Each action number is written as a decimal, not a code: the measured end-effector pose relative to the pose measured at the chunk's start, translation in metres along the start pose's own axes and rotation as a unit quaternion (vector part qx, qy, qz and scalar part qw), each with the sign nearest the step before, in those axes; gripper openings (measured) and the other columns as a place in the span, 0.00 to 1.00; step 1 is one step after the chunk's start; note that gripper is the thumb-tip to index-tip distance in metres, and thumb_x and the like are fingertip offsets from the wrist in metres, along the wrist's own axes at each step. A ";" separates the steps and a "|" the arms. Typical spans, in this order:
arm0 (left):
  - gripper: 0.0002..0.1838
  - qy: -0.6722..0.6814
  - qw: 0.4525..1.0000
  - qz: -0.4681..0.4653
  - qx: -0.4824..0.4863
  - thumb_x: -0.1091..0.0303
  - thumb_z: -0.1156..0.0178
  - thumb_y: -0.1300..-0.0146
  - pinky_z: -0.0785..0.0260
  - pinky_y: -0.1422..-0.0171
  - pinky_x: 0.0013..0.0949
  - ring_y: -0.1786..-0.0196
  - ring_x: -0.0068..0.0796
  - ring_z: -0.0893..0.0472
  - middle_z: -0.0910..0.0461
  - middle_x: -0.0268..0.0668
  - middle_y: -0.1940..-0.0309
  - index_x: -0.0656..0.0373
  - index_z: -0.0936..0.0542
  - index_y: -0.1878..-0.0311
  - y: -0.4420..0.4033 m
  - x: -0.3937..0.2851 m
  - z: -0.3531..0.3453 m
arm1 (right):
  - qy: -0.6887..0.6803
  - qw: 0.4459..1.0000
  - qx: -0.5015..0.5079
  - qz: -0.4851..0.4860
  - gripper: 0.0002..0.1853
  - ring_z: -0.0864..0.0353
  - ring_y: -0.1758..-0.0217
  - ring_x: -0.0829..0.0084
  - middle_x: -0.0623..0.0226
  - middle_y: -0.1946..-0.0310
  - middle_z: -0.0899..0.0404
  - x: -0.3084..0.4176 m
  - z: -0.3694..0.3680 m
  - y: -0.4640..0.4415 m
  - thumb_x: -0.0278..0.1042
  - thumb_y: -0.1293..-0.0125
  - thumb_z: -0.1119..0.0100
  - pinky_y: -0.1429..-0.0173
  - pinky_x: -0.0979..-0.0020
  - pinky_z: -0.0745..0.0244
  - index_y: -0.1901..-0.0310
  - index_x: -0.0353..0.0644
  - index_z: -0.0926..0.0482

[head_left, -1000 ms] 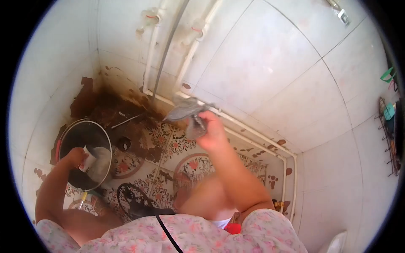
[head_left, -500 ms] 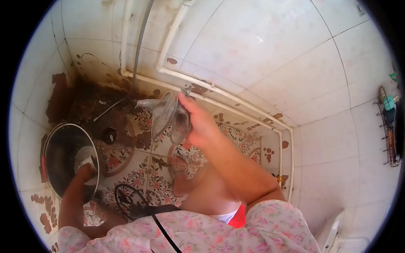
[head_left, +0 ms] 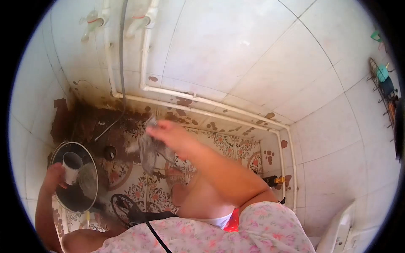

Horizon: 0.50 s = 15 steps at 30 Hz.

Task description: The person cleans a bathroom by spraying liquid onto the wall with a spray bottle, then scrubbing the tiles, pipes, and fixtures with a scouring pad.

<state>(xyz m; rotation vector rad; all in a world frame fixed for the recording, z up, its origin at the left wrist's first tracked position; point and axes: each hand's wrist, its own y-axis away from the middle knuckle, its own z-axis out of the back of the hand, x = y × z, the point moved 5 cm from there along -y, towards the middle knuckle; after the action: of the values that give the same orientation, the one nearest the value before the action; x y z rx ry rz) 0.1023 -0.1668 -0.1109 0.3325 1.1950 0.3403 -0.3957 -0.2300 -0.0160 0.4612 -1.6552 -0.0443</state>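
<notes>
My left hand [head_left: 54, 176] grips a white cup [head_left: 71, 175] by its side, over the mouth of a dark bucket [head_left: 67, 201]. The cup's opening faces up toward me. Inside the bucket, a pale round patch shows beside the cup; I cannot tell what it is. My right hand [head_left: 175, 138] pinches a limp grey mesh-like piece [head_left: 147, 157] at its top, and it hangs in folds above the patterned floor. Motion blurs this piece, so its exact kind is unclear.
Floral floor tiles [head_left: 133, 185] hold a round drain hole [head_left: 110, 152]. A grey hose [head_left: 123, 63] hangs down the back wall, past white pipes [head_left: 219, 103] and taps [head_left: 93, 23]. A wire rack [head_left: 382, 90] with items is at right. My feet are below my right arm.
My left hand has risen out of the bucket with the cup, which now shows clearly. My right hand and the grey piece have shifted left and down in view. The view has tilted upward.
</notes>
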 end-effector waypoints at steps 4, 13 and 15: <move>0.13 -0.044 0.986 0.005 0.161 0.58 0.44 0.37 0.26 0.80 0.31 0.82 0.24 0.26 0.29 0.31 0.82 0.59 0.25 0.67 0.025 -0.131 -0.090 | 0.404 0.912 0.068 -0.009 0.22 0.23 0.53 0.67 0.56 0.58 0.20 -0.014 0.004 0.004 0.48 0.35 0.43 0.48 0.66 0.30 0.53 0.34 0.22; 0.15 -0.008 0.878 -0.353 0.322 0.52 0.47 0.33 0.31 0.73 0.26 0.79 0.18 0.30 0.31 0.27 0.80 0.55 0.25 0.61 0.008 -0.401 -0.324 | -0.080 0.982 -0.173 0.007 0.23 0.25 0.45 0.65 0.56 0.49 0.24 -0.040 0.090 -0.039 0.48 0.31 0.48 0.43 0.62 0.31 0.44 0.37 0.28; 0.15 -0.013 0.888 -0.374 0.267 0.53 0.48 0.33 0.32 0.75 0.27 0.79 0.20 0.29 0.33 0.26 0.80 0.56 0.25 0.65 0.023 -0.444 -0.346 | -0.284 0.936 -0.203 0.036 0.24 0.26 0.43 0.66 0.59 0.47 0.24 -0.032 0.103 -0.043 0.48 0.31 0.48 0.43 0.62 0.32 0.43 0.38 0.29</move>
<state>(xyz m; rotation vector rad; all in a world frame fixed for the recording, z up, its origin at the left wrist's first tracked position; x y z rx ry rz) -0.3713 -0.3105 0.1586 0.3191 1.2855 -0.6798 -0.4809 -0.2836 -0.0738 0.0632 -2.1591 -0.4970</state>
